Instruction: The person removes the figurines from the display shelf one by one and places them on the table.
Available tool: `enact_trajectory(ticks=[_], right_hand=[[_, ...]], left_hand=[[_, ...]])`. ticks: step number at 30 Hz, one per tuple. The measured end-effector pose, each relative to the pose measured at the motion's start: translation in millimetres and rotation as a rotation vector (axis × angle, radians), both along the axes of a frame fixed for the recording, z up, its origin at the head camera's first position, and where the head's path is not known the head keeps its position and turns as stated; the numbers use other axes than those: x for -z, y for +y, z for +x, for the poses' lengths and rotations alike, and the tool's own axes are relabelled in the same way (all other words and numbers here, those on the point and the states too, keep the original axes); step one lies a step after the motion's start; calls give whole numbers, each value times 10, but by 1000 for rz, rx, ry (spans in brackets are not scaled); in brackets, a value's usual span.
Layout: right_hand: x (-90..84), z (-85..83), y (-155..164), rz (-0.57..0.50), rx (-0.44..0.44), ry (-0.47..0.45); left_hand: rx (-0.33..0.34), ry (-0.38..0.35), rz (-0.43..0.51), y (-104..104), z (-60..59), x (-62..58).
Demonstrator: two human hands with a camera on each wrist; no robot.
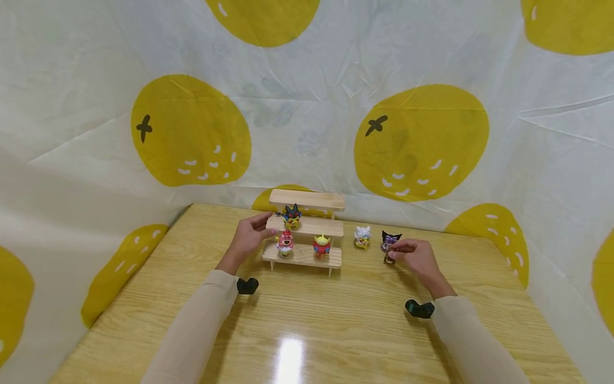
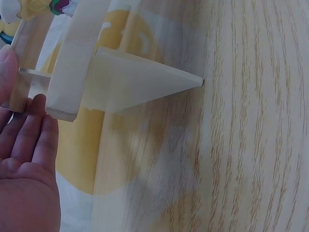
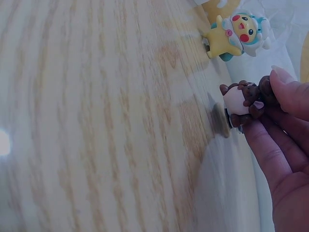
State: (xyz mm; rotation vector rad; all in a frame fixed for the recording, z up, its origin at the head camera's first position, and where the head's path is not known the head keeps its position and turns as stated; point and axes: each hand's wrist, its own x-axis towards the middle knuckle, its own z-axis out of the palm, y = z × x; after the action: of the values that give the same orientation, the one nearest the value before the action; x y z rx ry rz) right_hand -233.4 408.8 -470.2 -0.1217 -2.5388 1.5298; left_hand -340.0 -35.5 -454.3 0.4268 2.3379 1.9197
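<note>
A three-tier wooden display shelf (image 1: 307, 226) stands at the back of the table. My left hand (image 1: 249, 237) grips its left end, the thumb above the middle board and the fingers beneath, as the left wrist view shows. A black-eared yellow figurine (image 1: 291, 217) sits on the middle board. The bottom board bears a red-and-pink bear figurine (image 1: 285, 244) and a green three-eyed alien figurine (image 1: 322, 246) in red. To the right of the shelf, my right hand (image 1: 419, 258) pinches a small brown figurine (image 3: 239, 104) between thumb and fingers, beside a black-and-purple figurine (image 1: 391, 238).
A white-hooded yellow figurine (image 1: 362, 237) stands on the wooden table (image 1: 307, 304) between the shelf and my right hand. A white cloth with yellow fruit prints (image 1: 302, 122) hangs behind and at both sides. A dark wrist device (image 1: 420, 309) sits by each sleeve.
</note>
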Motion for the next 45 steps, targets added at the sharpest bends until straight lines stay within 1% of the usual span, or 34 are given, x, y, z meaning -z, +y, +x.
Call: enact_trajectory(ticks=[7,14,22,28,37,43,45], right_hand=[[-15,7,-11,8,-3,-7],[-9,0,3,36,5,-21],[12,13,1,33,5,-17],[13,26,0,63,11,-14],[20,48,41,142,-9,-24],[-42,71,50,173,-43,-19],[-68,88,65,170,-37,-19]], left_hand=[[-1,-14,7,1,-1,-10],[1,-7,-3,6,-29,0],[-10,-11,6,-13,-14,12],[-10,-7,6,4,-35,11],[-1,-10,7,15,-31,7],[2,-3,4,0,-14,-6],[6,-4,9,0,-17,-3]])
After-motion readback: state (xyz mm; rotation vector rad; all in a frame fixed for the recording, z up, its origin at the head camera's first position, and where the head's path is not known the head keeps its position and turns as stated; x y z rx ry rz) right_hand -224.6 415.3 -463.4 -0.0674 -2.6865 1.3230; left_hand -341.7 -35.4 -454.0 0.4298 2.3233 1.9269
